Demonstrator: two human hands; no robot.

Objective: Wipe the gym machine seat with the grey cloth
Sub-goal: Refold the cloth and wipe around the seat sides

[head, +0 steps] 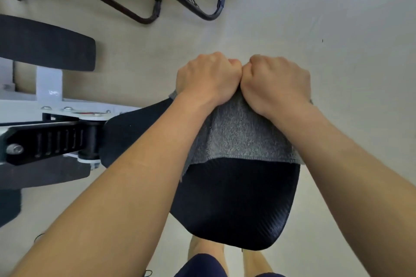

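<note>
The black textured gym machine seat (pixel 238 204) fills the lower middle of the head view. A grey cloth (pixel 238 139) lies spread over its far half. My left hand (pixel 207 76) and my right hand (pixel 274 83) are both fisted on the cloth's far edge, knuckles touching each other, beyond the seat's far end. The near edge of the cloth crosses the seat about halfway. Both forearms reach over the seat and hide its left part.
The machine's white frame (pixel 49 87) and a black slotted adjuster (pixel 49 139) stand to the left, with a black pad (pixel 45 42) above them. Dark tubular equipment legs (pixel 157 7) rest on the pale floor at the top. My legs (pixel 207 252) are below the seat.
</note>
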